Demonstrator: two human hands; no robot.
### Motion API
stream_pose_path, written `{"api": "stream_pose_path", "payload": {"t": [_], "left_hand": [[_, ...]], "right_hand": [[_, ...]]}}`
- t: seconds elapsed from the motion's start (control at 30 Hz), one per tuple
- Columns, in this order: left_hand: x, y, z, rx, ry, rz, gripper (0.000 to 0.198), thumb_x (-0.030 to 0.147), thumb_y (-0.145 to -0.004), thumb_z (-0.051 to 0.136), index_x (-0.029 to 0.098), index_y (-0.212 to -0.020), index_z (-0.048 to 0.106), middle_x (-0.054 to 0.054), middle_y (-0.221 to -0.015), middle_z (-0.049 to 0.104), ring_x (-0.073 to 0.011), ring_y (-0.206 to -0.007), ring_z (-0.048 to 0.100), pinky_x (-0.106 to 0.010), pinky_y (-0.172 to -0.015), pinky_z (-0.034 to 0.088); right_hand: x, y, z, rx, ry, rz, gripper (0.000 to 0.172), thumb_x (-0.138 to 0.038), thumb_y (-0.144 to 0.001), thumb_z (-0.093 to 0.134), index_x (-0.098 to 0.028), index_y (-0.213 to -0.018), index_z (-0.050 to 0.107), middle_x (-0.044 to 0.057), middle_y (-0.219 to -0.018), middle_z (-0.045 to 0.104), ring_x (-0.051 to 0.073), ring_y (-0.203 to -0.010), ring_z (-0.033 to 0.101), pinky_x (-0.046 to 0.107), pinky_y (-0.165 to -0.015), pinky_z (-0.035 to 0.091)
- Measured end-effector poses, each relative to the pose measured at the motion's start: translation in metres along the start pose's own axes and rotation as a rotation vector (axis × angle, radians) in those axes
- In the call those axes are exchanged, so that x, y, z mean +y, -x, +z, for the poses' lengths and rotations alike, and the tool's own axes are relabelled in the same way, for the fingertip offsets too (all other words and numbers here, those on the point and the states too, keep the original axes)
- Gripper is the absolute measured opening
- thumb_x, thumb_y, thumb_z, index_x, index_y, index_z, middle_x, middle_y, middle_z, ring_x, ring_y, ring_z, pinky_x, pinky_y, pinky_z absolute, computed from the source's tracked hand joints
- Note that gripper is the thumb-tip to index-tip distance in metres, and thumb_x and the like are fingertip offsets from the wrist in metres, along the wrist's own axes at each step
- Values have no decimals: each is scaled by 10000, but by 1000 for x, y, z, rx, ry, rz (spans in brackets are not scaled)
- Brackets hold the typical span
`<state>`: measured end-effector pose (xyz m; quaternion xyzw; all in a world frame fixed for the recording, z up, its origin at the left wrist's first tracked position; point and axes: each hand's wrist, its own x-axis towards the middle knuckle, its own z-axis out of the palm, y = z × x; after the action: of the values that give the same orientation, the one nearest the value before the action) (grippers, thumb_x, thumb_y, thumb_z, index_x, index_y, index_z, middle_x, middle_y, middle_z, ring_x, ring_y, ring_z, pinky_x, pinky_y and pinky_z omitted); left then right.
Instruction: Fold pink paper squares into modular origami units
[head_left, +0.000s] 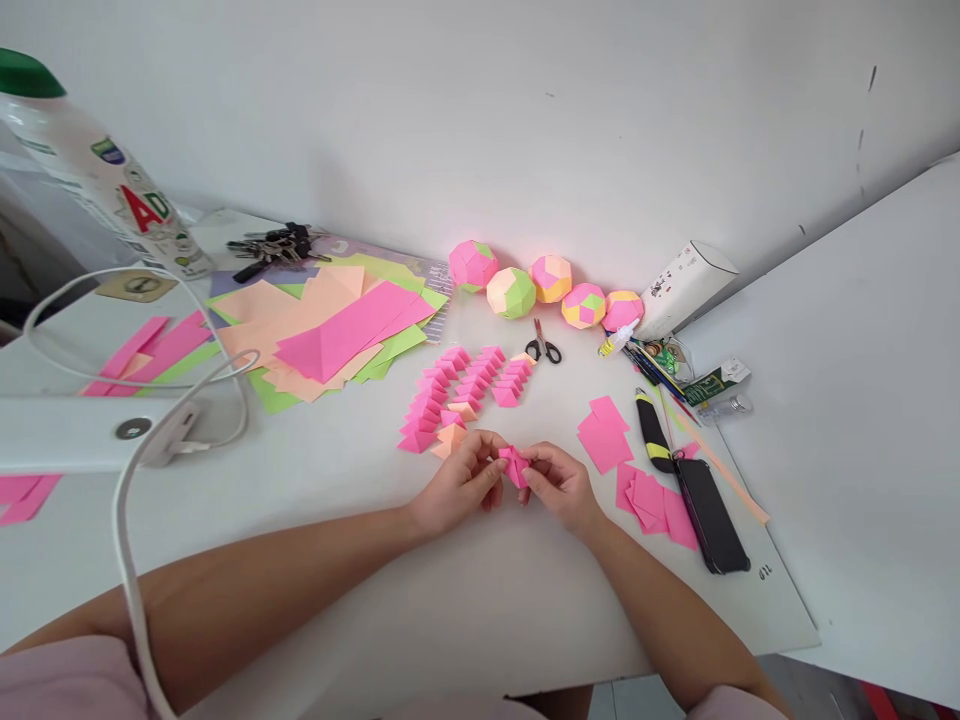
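Note:
A small folded pink paper piece (514, 466) is pinched between both hands over the front part of the table. My left hand (459, 487) grips its left side with thumb and fingers, and my right hand (559, 484) grips its right side. Just beyond the hands, folded pink paper units (427, 405) stand in rows, with a few peach ones (448, 440) at their near end. To the right lie flat pink paper squares (603, 435), and a second overlapping group of pink squares (651, 503) rests closer to me.
Several paper balls (511, 293) line the wall near scissors (543, 345). Loose coloured sheets (337, 330), keys (276, 248) and a bottle (112, 175) occupy the left. A white cable (126, 540) crosses my left arm. At right are a cutter (654, 430) and a phone (711, 515).

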<state>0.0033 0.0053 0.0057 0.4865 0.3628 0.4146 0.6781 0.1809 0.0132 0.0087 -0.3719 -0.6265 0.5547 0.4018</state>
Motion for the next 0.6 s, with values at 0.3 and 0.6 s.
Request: {"api": "stream_pose_path", "payload": {"t": [0.3,0.6], "left_hand": [[5,2,-3,-78,107,-23,243,411,-843,510,184,-842,423,-30,-802,586,-144,-681,585,-254,-532,434],[6,3,-2,-136,61,9,198,366,-848,502,181,-831,436,-48,-953,540,-137,-759,573,-252,-571,447]], "right_hand": [[6,-2,-4,47,-61,108,186,-309,-809,590,-174,-937,592,-12,-651,601,107,-504,582,255,-472,527],[3,-3,-4,69,-70,147,153,-303,-804,586,-172,-881,599,-15,-643,595,90,-457,551,227,-417,483]]}}
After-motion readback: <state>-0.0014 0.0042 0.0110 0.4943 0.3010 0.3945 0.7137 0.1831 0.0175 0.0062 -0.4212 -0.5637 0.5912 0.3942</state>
